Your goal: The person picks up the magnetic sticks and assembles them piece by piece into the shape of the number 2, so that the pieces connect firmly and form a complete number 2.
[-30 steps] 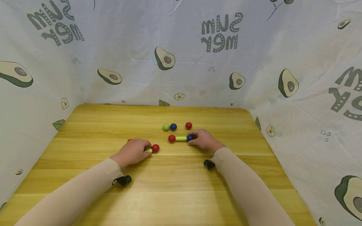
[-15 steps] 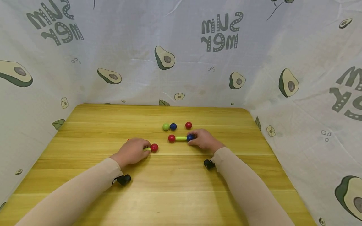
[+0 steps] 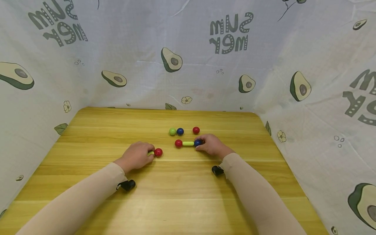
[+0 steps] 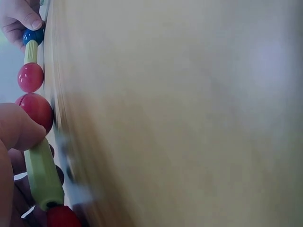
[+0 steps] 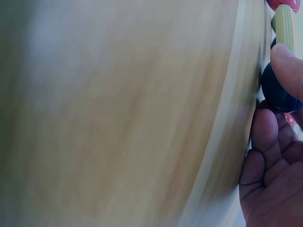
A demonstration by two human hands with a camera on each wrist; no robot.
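Drawing slightly leftward, your left-hand grip [image 3: 136, 156] is pinching a red-ended lime rod [image 4: 43, 176], widening its gap from the second lime rod [image 3: 188, 143] on the table [image 3: 173, 195], whose blue ball [image 3: 198, 143] your right-hand grip [image 3: 212, 145] is holding.

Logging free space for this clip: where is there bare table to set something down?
Room: the table between the sleeves; beyond the left hand, toward the far left corner; and right of the right hand.
Crowded: the middle, where the left stick and right stick leave a narrow gap, with loose green ball, blue ball and red ball just behind.
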